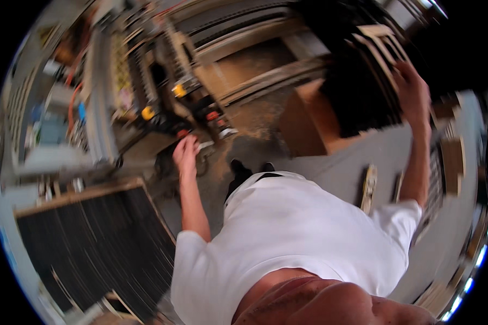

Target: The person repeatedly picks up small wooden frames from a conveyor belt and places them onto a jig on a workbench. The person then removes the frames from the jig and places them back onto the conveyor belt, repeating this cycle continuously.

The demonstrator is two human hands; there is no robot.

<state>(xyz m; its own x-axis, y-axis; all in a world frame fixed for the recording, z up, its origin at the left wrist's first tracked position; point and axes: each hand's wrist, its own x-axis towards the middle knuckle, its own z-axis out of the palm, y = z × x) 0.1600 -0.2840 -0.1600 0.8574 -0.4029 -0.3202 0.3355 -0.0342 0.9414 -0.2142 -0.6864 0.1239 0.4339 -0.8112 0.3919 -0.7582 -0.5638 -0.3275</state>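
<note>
The right hand (413,92) is clamping its fingers on pale flat wooden strips (382,46) (blurred); the left hand (186,154) is hanging loosely curled, holding nothing.

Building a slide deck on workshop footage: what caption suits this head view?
Person in white shirt stands on a dusty workshop floor, right hand on stacked wooden frames, left hand hanging free.

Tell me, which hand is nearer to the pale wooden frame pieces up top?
Right. The right hand reaches up against the pale wooden frame pieces; the left hand hangs low, far off to their left.
</note>
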